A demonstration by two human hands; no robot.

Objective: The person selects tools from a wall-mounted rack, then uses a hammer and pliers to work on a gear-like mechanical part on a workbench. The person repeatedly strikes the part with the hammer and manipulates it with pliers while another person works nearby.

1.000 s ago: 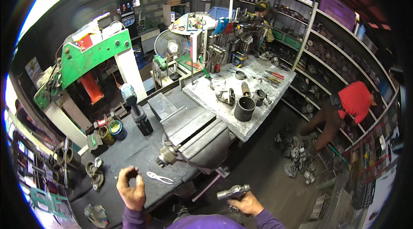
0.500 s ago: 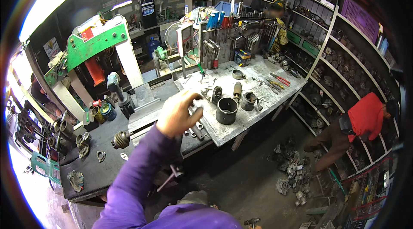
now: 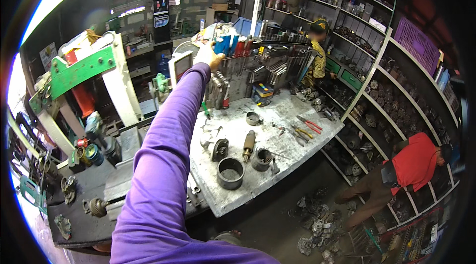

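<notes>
My left hand [image 3: 209, 59], at the end of a long purple sleeve, stretches far forward over the bench to the tool rack. Thumb and fingers look apart, right beside upright blue cylinders [image 3: 226, 45]; whether they touch is unclear. Red cylinders [image 3: 242, 47] stand just to the right. Below the hand hang chrome socket tools [image 3: 217, 89] and a green-handled tool [image 3: 206, 110]. On the pale worktop [image 3: 277, 165] lie a dark metal ring housing [image 3: 230, 173], a smaller housing [image 3: 261, 159], an armature [image 3: 249, 144] and a dark end cover [image 3: 219, 150]. My right hand is out of view.
Pliers [image 3: 309, 124] and a boxed item [image 3: 262, 93] sit on the worktop. A green press frame [image 3: 83, 71] stands left. Metal parts [image 3: 317, 222] are heaped on the floor. A red-shirted person [image 3: 415, 157] bends by the shelves; another person [image 3: 316, 58] stands behind the bench.
My left hand has moved forward and up, from above the worktop to the rack by the blue cylinders. The view has shifted, so the worktop appears lower and further left.
</notes>
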